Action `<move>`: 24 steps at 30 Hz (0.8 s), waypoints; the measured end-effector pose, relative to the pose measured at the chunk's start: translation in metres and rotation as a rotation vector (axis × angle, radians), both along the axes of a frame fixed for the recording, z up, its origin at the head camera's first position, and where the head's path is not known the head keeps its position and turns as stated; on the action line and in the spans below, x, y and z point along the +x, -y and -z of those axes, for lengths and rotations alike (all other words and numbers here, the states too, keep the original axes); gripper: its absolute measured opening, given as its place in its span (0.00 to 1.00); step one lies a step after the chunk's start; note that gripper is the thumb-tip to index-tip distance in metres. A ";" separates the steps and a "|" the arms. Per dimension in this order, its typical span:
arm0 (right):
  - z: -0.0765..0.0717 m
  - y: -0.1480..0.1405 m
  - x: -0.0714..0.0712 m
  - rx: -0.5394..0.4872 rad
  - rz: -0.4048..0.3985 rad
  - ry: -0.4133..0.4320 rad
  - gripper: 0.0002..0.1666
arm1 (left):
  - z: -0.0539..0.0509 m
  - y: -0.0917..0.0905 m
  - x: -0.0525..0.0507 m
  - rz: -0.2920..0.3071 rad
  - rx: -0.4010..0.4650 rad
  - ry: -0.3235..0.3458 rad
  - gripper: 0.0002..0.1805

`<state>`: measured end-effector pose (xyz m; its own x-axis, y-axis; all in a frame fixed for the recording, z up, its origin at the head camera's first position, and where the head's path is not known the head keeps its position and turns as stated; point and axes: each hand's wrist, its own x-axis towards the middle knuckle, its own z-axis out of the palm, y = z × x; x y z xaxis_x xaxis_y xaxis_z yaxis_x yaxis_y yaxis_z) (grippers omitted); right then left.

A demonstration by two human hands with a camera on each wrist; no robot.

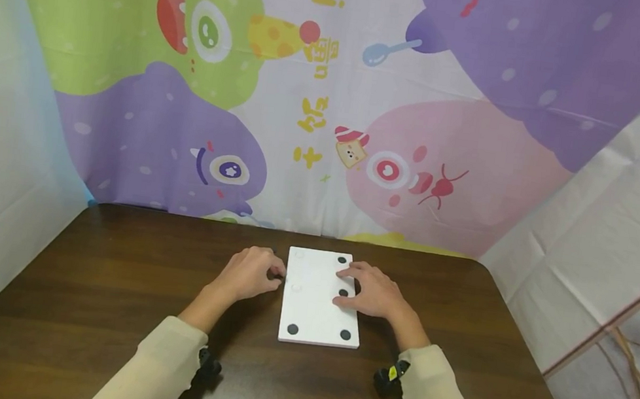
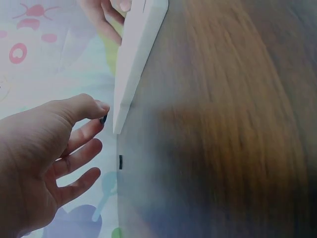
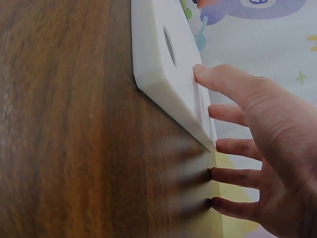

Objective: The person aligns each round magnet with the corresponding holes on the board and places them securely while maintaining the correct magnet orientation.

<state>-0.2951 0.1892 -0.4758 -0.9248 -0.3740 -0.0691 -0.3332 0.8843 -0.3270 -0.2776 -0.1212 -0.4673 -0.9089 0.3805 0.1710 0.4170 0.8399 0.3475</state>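
Note:
A white rectangular board (image 1: 316, 311) lies flat on the table. Black round discs sit along its right side and in its near-left corner (image 1: 292, 329); two bare round recesses show at the upper left. Beside the board's left edge, my left hand (image 1: 250, 272) pinches a small black disc (image 2: 103, 119) between thumb and index finger, other fingers loosely bent. Another black disc (image 2: 120, 162) lies on the table near that hand, mostly hidden from the head view. My right hand (image 1: 376, 291) rests at the board's right edge, thumb and fingertips on its top, fingers spread.
The brown wooden table (image 1: 106, 307) ends at a cartoon-printed curtain (image 1: 332, 95) behind the board. Pale fabric walls (image 1: 2, 124) stand at both sides. A black strapped device sits under each wrist.

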 end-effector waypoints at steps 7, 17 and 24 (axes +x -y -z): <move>0.000 0.000 -0.001 0.004 0.002 0.000 0.40 | -0.003 -0.009 0.000 -0.008 0.011 0.014 0.08; 0.001 0.000 0.000 0.005 0.010 0.007 0.40 | -0.001 -0.017 0.001 0.012 0.012 0.015 0.08; 0.000 0.001 0.001 0.013 0.013 0.007 0.39 | 0.000 -0.023 -0.001 0.016 0.010 0.019 0.07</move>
